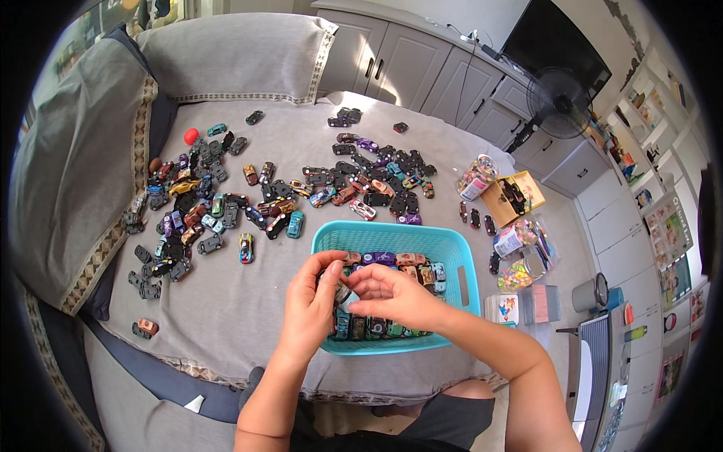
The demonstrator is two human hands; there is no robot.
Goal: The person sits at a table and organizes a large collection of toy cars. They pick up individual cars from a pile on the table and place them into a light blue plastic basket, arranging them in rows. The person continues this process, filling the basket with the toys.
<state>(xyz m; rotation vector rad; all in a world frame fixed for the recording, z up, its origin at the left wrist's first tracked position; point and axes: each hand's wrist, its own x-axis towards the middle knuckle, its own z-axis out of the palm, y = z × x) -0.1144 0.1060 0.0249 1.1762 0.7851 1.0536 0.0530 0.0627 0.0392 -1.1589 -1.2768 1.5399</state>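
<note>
Both my hands are together over the left part of a turquoise plastic basket [472, 309]. Between them is a small light-coloured toy car [347, 298], mostly covered by fingers. My left hand [310, 297] curls round it from the left, and my right hand [384, 292] pinches it from the right. Below, inside the basket, toy cars stand side by side in rows: purple and orange ones [410, 259] along the far side, green and dark ones [376, 327] along the near side. My hands and wrists hide the middle of the basket.
Many loose toy cars [192, 211] lie scattered over the grey cloth [218, 316], left of and beyond the basket, some upside down. A red ball [191, 136] lies far left. Jars of colourful bits [477, 177], a yellow box [503, 202] and clear containers [542, 303] stand at the right.
</note>
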